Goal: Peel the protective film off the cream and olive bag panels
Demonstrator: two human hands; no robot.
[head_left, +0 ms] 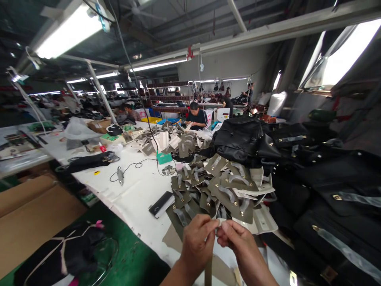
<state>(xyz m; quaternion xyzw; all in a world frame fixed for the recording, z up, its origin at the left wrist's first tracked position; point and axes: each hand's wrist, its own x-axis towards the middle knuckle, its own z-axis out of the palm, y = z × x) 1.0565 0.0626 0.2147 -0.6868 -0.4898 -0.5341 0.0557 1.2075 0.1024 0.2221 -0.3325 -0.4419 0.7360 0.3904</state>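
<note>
White worktop (131, 190) extends beneath and left of a pile of olive panels (218, 184). Heap of black bags (297, 186): right of the pile. The pile itself shows grey-wrapped handles (228, 193) with gold-coloured fittings (235, 203). At its near side, a person's left hand (197, 241) and right hand (239, 238), close together. Black-and-white packet (161, 204) lies just left of the pile. Olive strip (208, 272) hangs below the left hand; cannot tell whether it joins what is pinched. Smallest, a pale piece (220, 220), in front of the pile: fingers of both hands clamped on it, mostly hiding it.
</note>
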